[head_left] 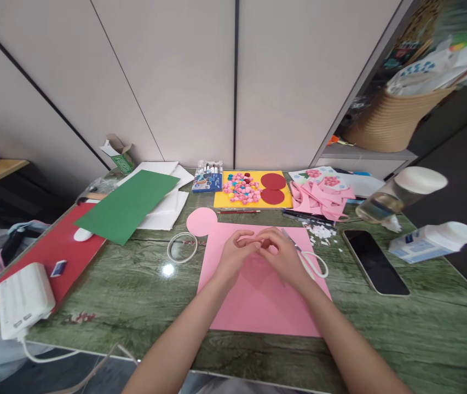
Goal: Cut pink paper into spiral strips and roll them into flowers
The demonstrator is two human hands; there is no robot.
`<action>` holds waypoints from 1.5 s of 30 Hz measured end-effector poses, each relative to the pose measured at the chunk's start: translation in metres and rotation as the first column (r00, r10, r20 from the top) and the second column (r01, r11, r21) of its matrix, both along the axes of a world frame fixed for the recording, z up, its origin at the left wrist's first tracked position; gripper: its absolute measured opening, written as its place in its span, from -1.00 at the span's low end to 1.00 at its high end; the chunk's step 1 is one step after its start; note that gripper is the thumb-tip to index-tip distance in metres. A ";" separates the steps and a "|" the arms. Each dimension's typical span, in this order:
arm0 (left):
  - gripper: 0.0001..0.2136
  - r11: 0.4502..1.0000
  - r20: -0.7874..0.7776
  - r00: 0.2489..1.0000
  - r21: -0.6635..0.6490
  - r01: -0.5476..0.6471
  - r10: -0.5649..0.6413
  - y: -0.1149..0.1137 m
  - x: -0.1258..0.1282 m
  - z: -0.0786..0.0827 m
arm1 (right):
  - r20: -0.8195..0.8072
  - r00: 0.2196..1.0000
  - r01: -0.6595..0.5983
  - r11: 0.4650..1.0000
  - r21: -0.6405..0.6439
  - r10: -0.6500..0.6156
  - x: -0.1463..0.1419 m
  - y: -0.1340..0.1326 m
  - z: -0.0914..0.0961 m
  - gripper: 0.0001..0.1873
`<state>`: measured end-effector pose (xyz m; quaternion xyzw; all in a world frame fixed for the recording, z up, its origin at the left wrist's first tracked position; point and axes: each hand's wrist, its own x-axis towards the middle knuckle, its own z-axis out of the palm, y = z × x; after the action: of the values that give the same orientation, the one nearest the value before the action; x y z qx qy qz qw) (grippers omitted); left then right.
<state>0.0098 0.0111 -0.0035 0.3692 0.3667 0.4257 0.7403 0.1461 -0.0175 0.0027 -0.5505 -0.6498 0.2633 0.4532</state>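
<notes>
Left hand (233,257): is curling above the pink sheet (258,314), fingertips meeting the other hand's.
Right hand (286,257): is bending inward likewise; whether the hands are pinching a small piece, I cannot tell.
Pink sheet: is lying on the surface (134,295) beneath both hands.
Scissors (298,248): are resting just beside the right hand, partly over the sheet.
Pink circle (201,220): is lying at the sheet's far left corner.
Tape ring (183,261): is lying left of the sheet.
Phone (376,264): is lying to the right.
</notes>
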 end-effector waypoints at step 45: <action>-0.69 1.000 -0.094 0.995 0.000 0.020 -0.019 0.005 -0.005 0.010 | 0.065 0.994 -0.087 0.996 -0.031 0.089 0.010 0.003 0.005 -0.87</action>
<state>0.0049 0.0162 0.0070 0.3928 0.3971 0.4009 0.7262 0.1560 -0.0148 0.0072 -0.5359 -0.6846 0.2734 0.4116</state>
